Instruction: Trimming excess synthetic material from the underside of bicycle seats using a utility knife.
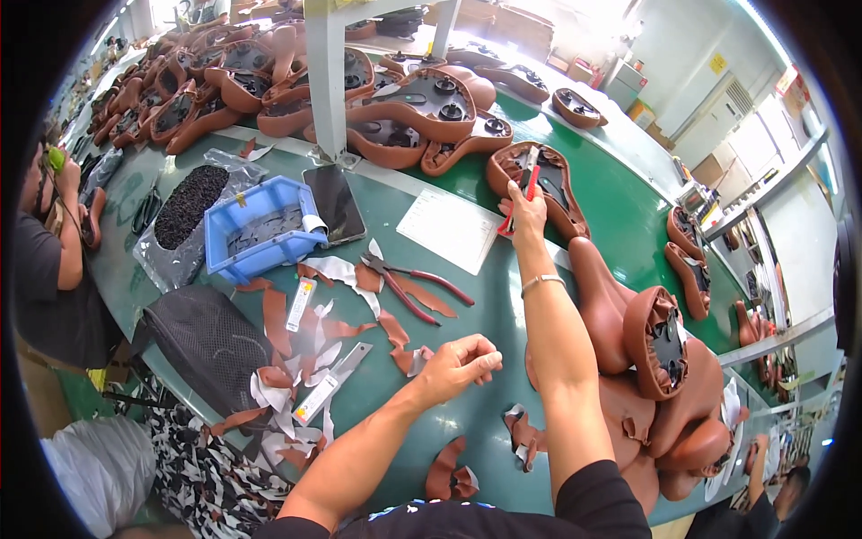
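Note:
My right hand [528, 216] reaches far over the table, closed around a red-handled hand tool [532, 181] whose exact kind I cannot make out. Just beyond it a brown bicycle saddle [564, 205] lies upside down, its black underside showing. My left hand [458, 366] hovers over the green table [485, 409] with fingers curled in and nothing visible in them. Pliers with dark red handles [420, 289] lie spread to its upper left. Brown and white cover scraps [391, 334] are scattered beside it. More brown saddles [620, 337] are heaped by my right forearm.
A blue bin [235, 260] holds dark pieces, beside a bag of black granules [190, 207] and a dark tablet-like slab [336, 205]. A white sheet [449, 226] lies mid-table. Many saddles [242, 76] pile up behind a white post [325, 90]. Another person [63, 269] works at left.

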